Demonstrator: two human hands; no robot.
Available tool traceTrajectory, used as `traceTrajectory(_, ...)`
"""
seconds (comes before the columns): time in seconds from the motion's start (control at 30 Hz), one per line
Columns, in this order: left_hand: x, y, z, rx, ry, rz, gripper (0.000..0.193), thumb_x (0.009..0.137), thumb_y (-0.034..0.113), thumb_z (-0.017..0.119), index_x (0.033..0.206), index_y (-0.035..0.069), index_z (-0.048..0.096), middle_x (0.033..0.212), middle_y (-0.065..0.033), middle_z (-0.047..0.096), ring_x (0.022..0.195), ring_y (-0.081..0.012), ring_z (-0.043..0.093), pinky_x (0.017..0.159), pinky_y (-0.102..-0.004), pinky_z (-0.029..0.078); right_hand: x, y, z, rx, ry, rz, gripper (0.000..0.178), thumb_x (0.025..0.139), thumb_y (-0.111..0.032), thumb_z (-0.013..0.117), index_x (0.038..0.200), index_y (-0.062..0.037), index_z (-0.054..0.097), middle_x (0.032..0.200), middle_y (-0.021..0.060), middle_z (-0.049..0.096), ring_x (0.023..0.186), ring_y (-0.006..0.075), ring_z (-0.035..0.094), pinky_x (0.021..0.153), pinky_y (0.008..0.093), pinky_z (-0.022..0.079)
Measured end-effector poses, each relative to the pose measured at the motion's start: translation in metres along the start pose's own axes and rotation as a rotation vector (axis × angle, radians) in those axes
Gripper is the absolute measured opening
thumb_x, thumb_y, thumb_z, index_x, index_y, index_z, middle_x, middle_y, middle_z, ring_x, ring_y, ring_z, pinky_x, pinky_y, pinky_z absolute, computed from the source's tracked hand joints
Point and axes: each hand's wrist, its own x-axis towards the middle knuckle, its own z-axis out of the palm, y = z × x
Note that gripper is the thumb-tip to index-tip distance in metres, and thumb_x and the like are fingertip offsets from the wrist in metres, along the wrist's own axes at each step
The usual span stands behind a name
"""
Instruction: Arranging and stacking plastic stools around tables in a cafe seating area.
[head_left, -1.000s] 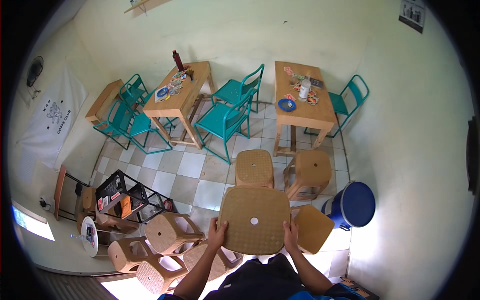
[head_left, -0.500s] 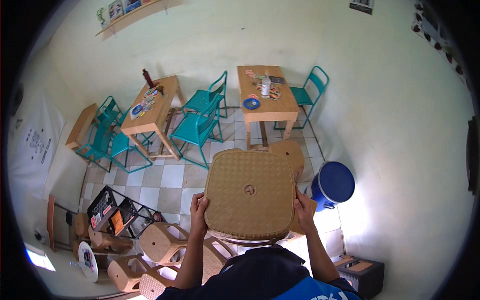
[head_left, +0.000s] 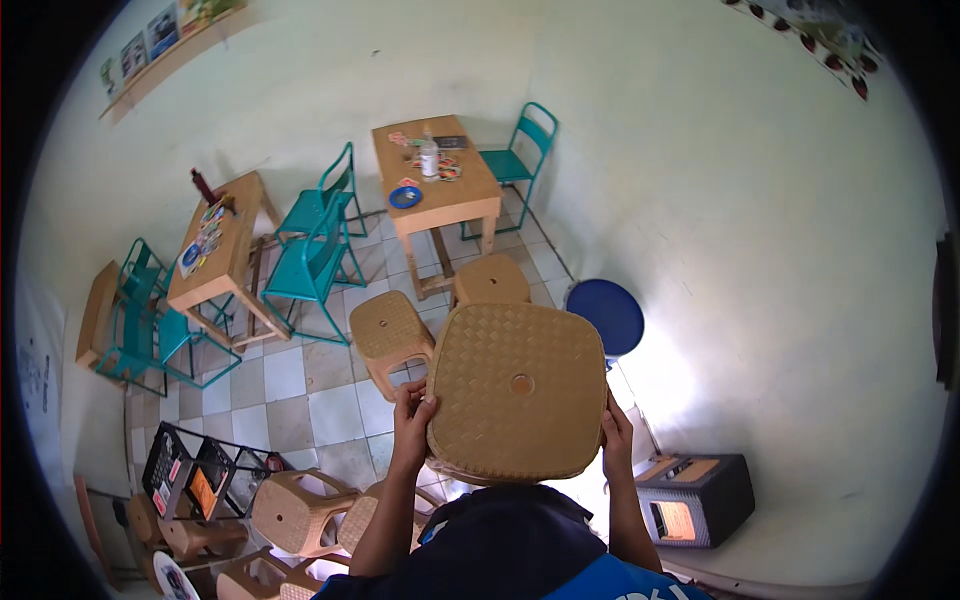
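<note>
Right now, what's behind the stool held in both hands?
One tan stool beyond the held stool, another tan stool to the left, near the left hand. The first's lower part is mostly covered; whatever lies directly under the held stool can't be seen.

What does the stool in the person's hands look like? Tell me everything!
The stool is tan, apparently plastic, with a woven-pattern seat, rounded corners and one round hole in the middle. It appears lifted above the tiled floor, seat facing the camera, the left hand and right hand gripping opposite sides. Its legs are hidden.

Stool [head_left: 515,412] btwn hands [head_left: 411,428], drum [head_left: 608,314] behind R — tables [head_left: 462,203] behind L
</note>
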Motion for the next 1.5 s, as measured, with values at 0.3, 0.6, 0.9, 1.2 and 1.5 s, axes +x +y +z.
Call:
traceTrajectory(0.3,0.002,-0.013,0.097,0.118,-0.226,-0.028,0.027,0.079,0.019,0.048,0.1,0.002,0.042,0.091,-0.006,0.048,0.084,-0.0126,0.044,0.076,-0.0246,0.035,-0.036,-0.009,-0.091,0.078,0.229,0.06,0.044,0.083,-0.014,0.047,0.122,0.0011,0.033,0.116,0.011,0.045,0.104,0.0162,0.043,0.088,0.028,0.033)
traceTrajectory(0.6,-0.01,-0.057,0.215,0.198,-0.571,-0.12,0.026,0.08,0.018,0.048,0.101,0.003,0.043,0.094,-0.0073,0.05,0.089,-0.0131,0.045,0.079,-0.0247,0.033,-0.076,-0.009,-0.195,0.08,0.497,-0.014,0.045,0.082,-0.017,0.048,0.122,0.0004,0.034,0.121,0.0109,0.04,0.106,0.0165,0.042,0.089,0.0278,0.032)
traceTrajectory(0.9,-0.043,-0.131,0.308,0.175,-0.783,-0.221,0.031,0.08,0.017,0.048,0.106,0.002,0.041,0.101,-0.0113,0.05,0.092,-0.0161,0.047,0.081,-0.0271,0.035,-0.109,0.007,-0.286,0.183,0.738,-0.116,0.042,0.08,-0.007,0.041,0.12,0.0019,0.036,0.122,0.0115,0.04,0.111,0.0169,0.038,0.093,0.0273,0.027)
traceTrajectory(1.2,-0.05,-0.183,0.361,0.203,-0.942,-0.373,0.029,0.079,0.013,0.049,0.104,0.001,0.039,0.103,-0.0126,0.05,0.095,-0.0167,0.046,0.084,-0.0274,0.034,-0.116,0.03,-0.333,0.181,0.881,-0.072,0.042,0.079,-0.009,0.042,0.121,-0.0015,0.037,0.119,0.0122,0.042,0.107,0.0167,0.041,0.091,0.0261,0.029)
traceTrajectory(1.5,-0.015,-0.23,0.403,0.295,-0.982,-0.435,0.029,0.079,0.012,0.05,0.105,0.0,0.043,0.103,-0.0117,0.051,0.094,-0.016,0.048,0.082,-0.0262,0.036,-0.097,0.059,-0.354,0.072,0.937,0.041,0.042,0.082,-0.007,0.042,0.122,-0.0016,0.034,0.12,0.0095,0.042,0.106,0.0142,0.042,0.09,0.0244,0.03)
